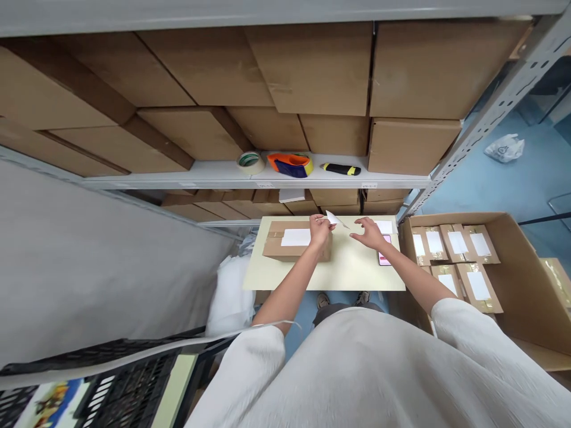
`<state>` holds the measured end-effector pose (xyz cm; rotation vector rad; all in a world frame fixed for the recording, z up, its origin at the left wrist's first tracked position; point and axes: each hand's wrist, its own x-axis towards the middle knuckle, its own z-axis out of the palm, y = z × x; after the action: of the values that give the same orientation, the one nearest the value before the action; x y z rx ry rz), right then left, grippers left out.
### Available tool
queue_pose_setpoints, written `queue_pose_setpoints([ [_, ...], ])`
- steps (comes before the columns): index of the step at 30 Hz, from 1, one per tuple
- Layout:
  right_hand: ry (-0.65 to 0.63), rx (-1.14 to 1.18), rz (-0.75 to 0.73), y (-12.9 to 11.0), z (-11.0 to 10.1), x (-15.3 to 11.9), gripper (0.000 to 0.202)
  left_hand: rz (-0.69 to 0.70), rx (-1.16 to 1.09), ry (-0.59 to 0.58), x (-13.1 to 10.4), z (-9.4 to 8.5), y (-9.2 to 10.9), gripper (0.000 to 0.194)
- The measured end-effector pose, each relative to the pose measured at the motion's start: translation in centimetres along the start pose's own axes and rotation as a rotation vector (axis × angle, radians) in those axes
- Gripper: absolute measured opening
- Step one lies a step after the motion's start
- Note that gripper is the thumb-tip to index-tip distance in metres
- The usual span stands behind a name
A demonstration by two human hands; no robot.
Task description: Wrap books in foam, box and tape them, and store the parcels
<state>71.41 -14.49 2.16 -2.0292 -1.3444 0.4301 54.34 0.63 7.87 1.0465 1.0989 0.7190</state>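
Observation:
My left hand (318,229) is closed on a thin white label (334,219), which curls up from the fingertips. To its right, my right hand (369,233) has its fingers apart, holding nothing, with a small gap between it and the label's tip. A taped cardboard box (275,245) lies under and left of my left hand, with a white label (295,237) on its top. Both hands are over a pale yellow table (352,276). Beside my right wrist lies a phone (384,259), partly covered by the forearm. White paper (384,226) rests at the table's back right.
On the shelf (209,174) ahead sit a tape roll (250,162), an orange and blue tape dispenser (291,164) and a utility knife (341,169), below stacked cartons (321,65). At right, a large open carton (520,261) contains several labelled boxes. A black crate (129,380) stands lower left.

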Motion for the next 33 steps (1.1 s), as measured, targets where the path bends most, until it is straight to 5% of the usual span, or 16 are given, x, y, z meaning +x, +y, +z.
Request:
queue_pose_setpoints([
  [2, -0.007, 0.028, -0.022, -2.5, 1.6, 0.5, 0.048, -0.011, -0.048, -0.016, -0.2, -1.5, 0.6, 0.042],
  [8, 0.076, 0.16, -0.074, -8.8, 4.2, 1.9, 0.012, -0.022, -0.074, -0.011, 0.0, -8.1, 2.1, 0.04],
  [14, 0.097, 0.371, 0.094, -14.1, 6.5, 2.9, 0.021, 0.176, 0.002, -0.021, 1.5, -15.5, 2.7, 0.022],
  [18, 0.056, 0.542, 0.203, -16.2, 8.5, 3.7, 0.03, 0.267, 0.07, -0.059, 3.0, -19.0, 2.4, 0.029],
  [25, 0.017, 0.546, 0.261, -17.8, 11.1, 4.0, 0.034, 0.164, 0.081, -0.129, 4.7, -21.9, 1.9, 0.028],
  [33, 0.086, 0.228, 0.336, -17.7, 12.9, 4.5, 0.015, 0.143, 0.303, -0.106, 4.2, -22.9, 1.5, 0.035],
])
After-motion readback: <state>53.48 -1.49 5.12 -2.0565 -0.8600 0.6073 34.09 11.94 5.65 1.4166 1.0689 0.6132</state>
